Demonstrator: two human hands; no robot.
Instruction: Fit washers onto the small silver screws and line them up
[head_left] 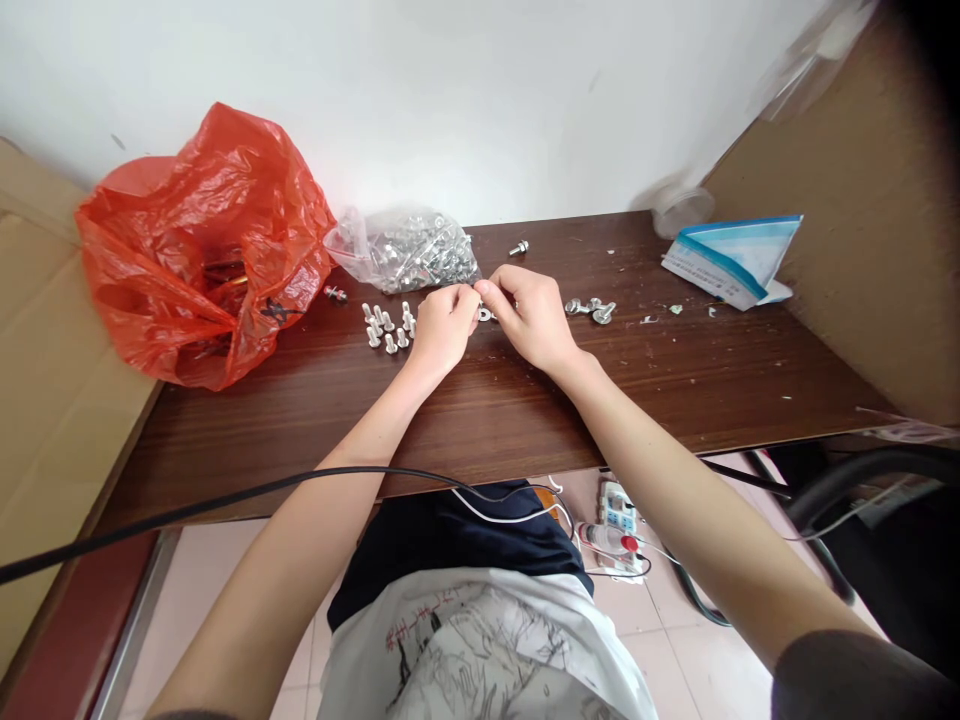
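Over the middle of the dark wooden desk, my left hand (444,325) and my right hand (531,315) meet at the fingertips, both closed in a pinch. What they pinch is too small and too covered to make out. Just below the fingertips, a flat washer (484,314) shows on the desk between the hands. To the left of my left hand, several bolts (388,325) stand upright on their heads. Right of my right hand lies a small group of bolts (602,313). One bolt with a washer or nut (518,248) rests farther back.
A clear bag of metal fasteners (420,250) lies behind the hands. A red plastic bag (210,260) fills the left side, with a single bolt (335,293) beside it. A blue-and-white packet (735,262) lies at the right. A black cable (300,480) crosses the desk's front edge.
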